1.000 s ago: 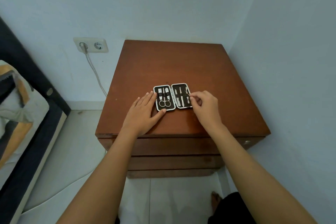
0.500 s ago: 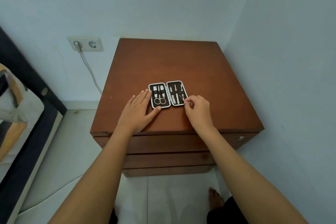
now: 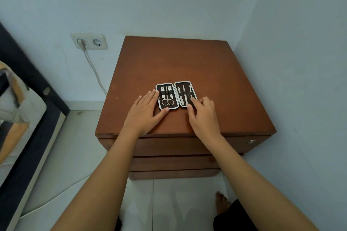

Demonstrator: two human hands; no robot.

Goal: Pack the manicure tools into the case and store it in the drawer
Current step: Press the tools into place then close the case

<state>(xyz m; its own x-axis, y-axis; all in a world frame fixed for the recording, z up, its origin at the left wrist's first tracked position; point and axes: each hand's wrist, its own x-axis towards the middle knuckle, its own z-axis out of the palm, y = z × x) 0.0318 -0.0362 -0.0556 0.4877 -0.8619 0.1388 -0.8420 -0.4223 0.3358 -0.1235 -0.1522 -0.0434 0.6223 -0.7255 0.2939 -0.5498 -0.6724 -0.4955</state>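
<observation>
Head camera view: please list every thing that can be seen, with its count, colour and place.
manicure case: one, black lining with white rim, open flat on the cabinet top.
scissors: one pair, silver, in the left half of the case.
slim tools: several, silver, strapped in the right half.
cabinet: one, brown wood, in the room corner, drawers shut.
wall socket: one double, white, left of the cabinet, with a white cable plugged in.
bed: one, dark frame, far left.
left hand: flat beside the case's left half.
right hand: fingertips on the right half.
foot: one, bare, on the pale floor.
</observation>
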